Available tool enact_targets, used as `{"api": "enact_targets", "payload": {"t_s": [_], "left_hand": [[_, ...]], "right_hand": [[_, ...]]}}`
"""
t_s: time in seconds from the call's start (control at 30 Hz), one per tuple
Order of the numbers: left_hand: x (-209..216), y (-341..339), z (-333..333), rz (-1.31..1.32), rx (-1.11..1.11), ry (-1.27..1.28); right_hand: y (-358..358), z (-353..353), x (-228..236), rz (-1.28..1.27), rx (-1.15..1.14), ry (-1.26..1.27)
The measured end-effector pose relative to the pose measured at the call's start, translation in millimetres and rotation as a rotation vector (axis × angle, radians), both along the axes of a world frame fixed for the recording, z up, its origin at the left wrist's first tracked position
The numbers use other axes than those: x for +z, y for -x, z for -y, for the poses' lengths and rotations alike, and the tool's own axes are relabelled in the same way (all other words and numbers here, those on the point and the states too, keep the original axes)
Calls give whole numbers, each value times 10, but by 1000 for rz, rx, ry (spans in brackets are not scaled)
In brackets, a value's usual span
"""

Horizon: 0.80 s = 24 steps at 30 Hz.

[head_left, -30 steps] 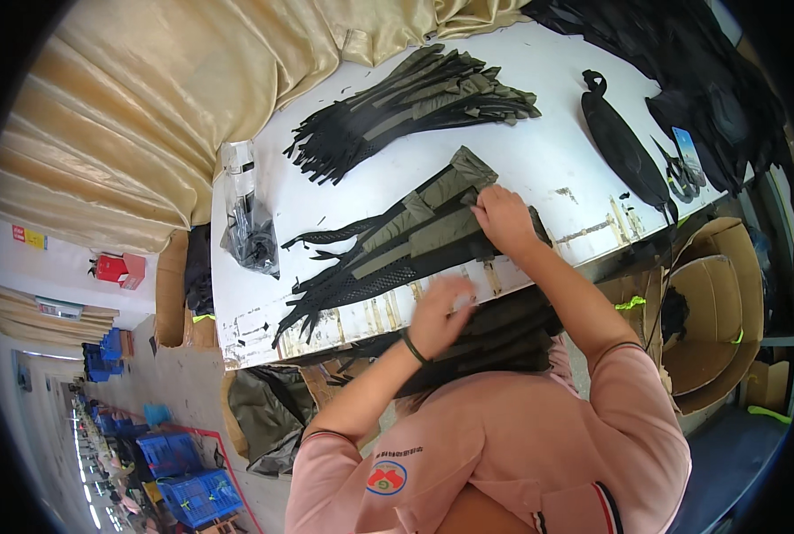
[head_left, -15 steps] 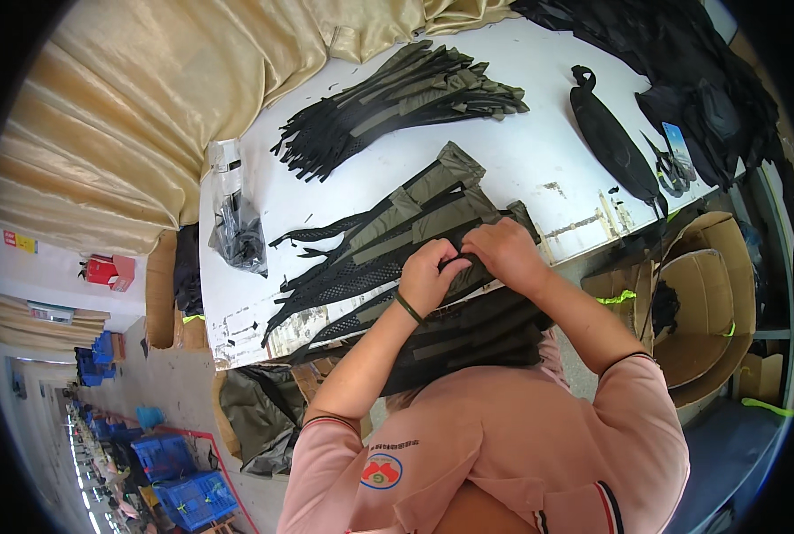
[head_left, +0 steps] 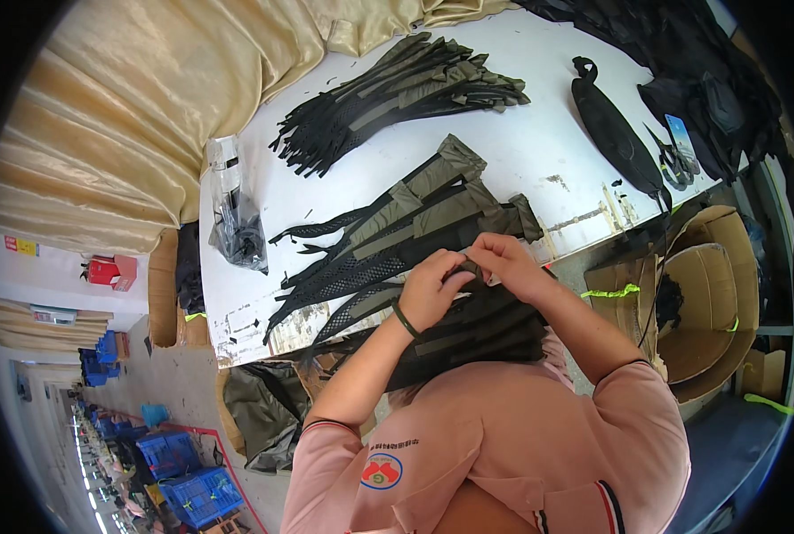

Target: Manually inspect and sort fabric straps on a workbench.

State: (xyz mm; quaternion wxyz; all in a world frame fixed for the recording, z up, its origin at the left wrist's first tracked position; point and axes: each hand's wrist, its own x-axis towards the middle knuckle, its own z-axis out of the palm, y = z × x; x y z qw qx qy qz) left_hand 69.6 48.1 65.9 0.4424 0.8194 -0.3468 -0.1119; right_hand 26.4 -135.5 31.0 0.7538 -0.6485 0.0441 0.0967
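At the table's front edge my left hand [head_left: 431, 290] and my right hand [head_left: 507, 266] are close together, fingers pinched on a dark fabric strip [head_left: 475, 273]. Most of the held piece is hidden by my fingers. Just beyond them, a fanned-out row of olive and black mesh strips [head_left: 410, 233] lies on the white table [head_left: 539, 133]. More dark strips [head_left: 477, 331] are draped across my lap, below the hands.
Farther back lies a bigger pile of similar strips [head_left: 406, 93]. A clear plastic bag [head_left: 238, 236] sits at left. To the right are a black pouch [head_left: 615, 133], scissors [head_left: 673, 165] and black cloth [head_left: 708, 80]. Cardboard boxes [head_left: 717, 294] stand beside the table.
Both hands have come slightly nearer to my body with the strip between them, uncovering more of the fanned strips' olive ends. The piles on the table lie as before.
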Motion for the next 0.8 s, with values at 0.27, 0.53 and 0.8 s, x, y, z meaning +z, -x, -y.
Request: {"api": "enact_targets", "payload": {"t_s": [0.27,0.53,0.8], "left_hand": [[40,-181,-128,-266,-69,283],[-23,-144,-127,-463,-54,426],[-7,-108,-95,-402,-101,457]], "right_hand": [[162,61,68,-142,311,-607],[264,-163,157,-153,175,-1026],[294,-264,-60,-68,363,-1170]]}}
